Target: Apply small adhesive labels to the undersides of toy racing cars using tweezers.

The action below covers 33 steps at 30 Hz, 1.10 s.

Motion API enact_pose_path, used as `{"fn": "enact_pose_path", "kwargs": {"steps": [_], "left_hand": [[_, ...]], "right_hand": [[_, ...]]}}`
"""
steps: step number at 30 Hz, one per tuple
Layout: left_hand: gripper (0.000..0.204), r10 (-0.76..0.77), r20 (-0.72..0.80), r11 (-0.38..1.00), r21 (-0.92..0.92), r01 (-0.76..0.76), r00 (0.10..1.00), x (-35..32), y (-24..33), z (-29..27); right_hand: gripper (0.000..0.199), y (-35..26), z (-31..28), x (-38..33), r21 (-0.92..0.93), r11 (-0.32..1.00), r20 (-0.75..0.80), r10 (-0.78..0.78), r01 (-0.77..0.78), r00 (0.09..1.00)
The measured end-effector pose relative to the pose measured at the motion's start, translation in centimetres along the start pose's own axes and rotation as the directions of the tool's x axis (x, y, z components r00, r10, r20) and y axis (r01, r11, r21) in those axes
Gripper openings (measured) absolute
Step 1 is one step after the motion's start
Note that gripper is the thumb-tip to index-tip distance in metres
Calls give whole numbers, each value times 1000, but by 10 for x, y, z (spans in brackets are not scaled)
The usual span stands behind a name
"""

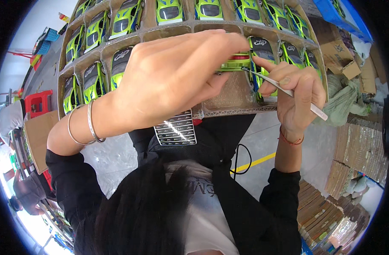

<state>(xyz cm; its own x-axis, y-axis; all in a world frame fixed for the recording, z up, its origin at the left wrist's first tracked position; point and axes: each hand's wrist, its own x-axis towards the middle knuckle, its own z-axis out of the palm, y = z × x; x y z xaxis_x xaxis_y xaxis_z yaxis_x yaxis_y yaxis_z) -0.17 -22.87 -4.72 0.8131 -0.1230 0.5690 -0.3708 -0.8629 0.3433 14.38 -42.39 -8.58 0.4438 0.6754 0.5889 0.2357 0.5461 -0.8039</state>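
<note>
My left hand is closed around a lime-green toy car, held up over the near side of a divided tray. Most of that car is hidden behind my fingers. In my right hand are metal tweezers, their tip close to the car's end; I cannot tell whether they touch it. My right index finger is raised near the car. A sheet of small black labels lies below the tray's near edge, over my lap. More green toy cars with dark windows sit in the compartments.
A blue crate stands at the far right, by an open cardboard box. Stacks of flat cardboard line the right side. At left are a red stool and a cardboard sheet. A black cable loops below the tray.
</note>
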Motion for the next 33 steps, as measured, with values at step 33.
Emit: {"fn": "enact_pose_path", "kwargs": {"steps": [33], "left_hand": [[41, -5, -42, 997, -73, 2, 999, -6, -12, -1]], "right_hand": [[32, 6, 12, 12, -155, 988, 61, -16, 25, 998]]}}
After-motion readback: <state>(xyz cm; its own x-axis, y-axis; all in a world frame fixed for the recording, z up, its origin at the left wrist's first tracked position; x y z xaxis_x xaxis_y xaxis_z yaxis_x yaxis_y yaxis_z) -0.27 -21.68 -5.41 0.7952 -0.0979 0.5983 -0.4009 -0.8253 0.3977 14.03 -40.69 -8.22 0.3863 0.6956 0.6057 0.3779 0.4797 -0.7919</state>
